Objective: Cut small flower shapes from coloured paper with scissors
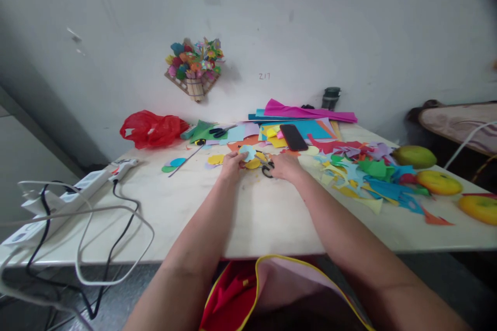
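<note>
Between the fingers of my left hand (232, 163) is a light blue paper circle (247, 153), held just above the table. My right hand (285, 166) is closed on a pair of scissors (267, 169); its black handle shows at the fingertips and its blades point left, close to the blue circle. Yellow paper pieces (253, 164) lie under and beside the circle. Left of my left hand are more yellow cutouts (216, 159). A blue circle (178, 162) and a green circle (168, 169) lie farther left by a thin stick (188, 159).
Paper scraps (375, 170) spread over the right side, near mangoes (438, 182). A phone (294, 137), coloured sheets (306, 129) and other scissors (221, 131) lie behind my hands. A red plastic bag (151, 129) and power strips (83, 186) with trailing cables are on the left.
</note>
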{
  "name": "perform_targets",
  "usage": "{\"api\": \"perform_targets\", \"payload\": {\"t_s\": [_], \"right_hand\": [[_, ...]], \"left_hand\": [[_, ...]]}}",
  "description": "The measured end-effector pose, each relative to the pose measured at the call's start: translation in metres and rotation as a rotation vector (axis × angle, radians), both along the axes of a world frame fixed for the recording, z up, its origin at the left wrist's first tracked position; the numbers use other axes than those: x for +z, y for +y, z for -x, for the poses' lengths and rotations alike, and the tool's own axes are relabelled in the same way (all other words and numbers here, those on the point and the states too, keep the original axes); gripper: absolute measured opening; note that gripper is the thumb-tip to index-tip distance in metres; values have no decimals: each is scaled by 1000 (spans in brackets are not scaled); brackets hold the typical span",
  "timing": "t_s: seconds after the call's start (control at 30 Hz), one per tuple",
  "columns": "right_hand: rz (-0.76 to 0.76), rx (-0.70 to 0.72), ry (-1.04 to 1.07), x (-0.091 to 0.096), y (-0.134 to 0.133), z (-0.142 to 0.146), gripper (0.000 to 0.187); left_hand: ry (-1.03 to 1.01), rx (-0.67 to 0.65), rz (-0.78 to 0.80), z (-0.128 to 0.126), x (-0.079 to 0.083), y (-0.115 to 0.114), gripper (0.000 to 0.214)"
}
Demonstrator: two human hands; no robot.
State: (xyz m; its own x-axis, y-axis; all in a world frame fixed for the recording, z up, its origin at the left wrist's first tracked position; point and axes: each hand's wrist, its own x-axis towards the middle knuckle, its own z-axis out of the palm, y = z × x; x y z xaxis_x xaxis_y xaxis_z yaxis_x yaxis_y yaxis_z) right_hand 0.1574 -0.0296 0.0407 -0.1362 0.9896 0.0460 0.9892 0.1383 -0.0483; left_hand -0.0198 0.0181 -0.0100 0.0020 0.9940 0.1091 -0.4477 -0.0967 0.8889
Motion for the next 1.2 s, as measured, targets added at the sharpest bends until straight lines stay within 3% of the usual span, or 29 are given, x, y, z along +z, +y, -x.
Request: {"api": "perform_targets", "payload": {"t_s": [0.23, 0.6, 0.7, 0.8, 0.9, 1.0, 1.2], "right_hand": [[-26, 38, -39, 2, -3, 14, 46], [-90, -76, 205, -3, 14, -12, 29], [-14, -41, 437, -6, 20, -17, 19], [115, -60, 885, -8, 24, -19, 18], [76, -55, 1196, -9, 26, -19, 27], [69, 23, 1332, -12, 27, -18, 31], [120, 106, 1413, -17, 25, -10, 40]], "left_hand": [[-44, 38, 28, -1, 5, -5, 25], [-49, 24, 31, 2, 8, -6, 18], [4, -12, 34, 3, 8, -7, 18], [26, -77, 21, 2, 9, -10, 21], [32, -143, 9, 0, 9, -13, 20], [77, -199, 10, -2, 8, -14, 21], [184, -298, 9, -3, 10, -18, 25]]}}
